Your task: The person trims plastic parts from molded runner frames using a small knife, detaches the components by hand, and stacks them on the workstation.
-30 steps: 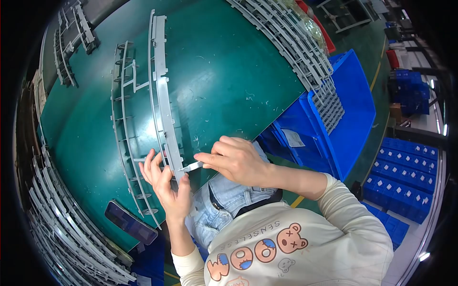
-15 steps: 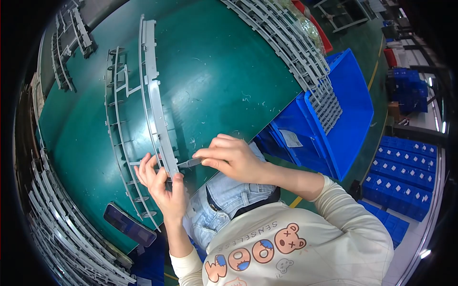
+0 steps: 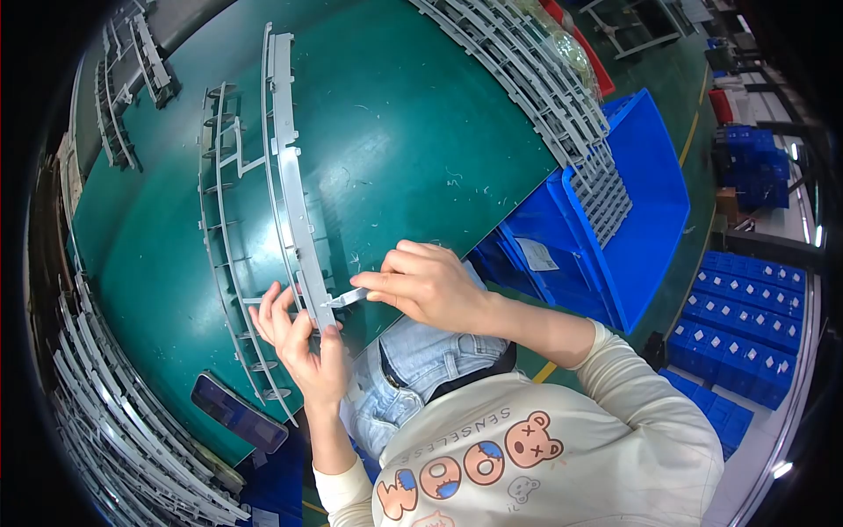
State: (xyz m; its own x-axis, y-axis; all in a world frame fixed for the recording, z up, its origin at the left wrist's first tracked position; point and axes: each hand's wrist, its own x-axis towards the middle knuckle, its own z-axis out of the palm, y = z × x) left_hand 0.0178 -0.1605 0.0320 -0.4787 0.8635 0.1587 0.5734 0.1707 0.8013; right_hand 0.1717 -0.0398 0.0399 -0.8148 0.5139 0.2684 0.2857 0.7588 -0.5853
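A long, narrow grey plastic frame part [image 3: 299, 206] stretches over the green table toward its far side. My left hand [image 3: 303, 342] is closed round its near end, thumb on one side and fingers on the other. My right hand [image 3: 421, 285] pinches a small grey knife [image 3: 349, 298] with a shiny, flat blade. The blade's tip meets the part's right edge just above my left fingers. Alongside on the left lies a second grey part [image 3: 224, 220] with cross ribs and a bracket arm; my left fingertips are close to it.
A phone [image 3: 239, 411] lies at the table's near left. Many grey strips are stacked at lower left [image 3: 132, 422] and upper right [image 3: 527, 83]. A blue bin [image 3: 645, 220] stands right of the green table [image 3: 413, 132], which bears thin plastic shavings. More grey parts [image 3: 132, 79] lie at far left.
The knife has turned in my right hand, so its blade now catches the light. The held part and the ribbed one beside it have shifted slightly right.
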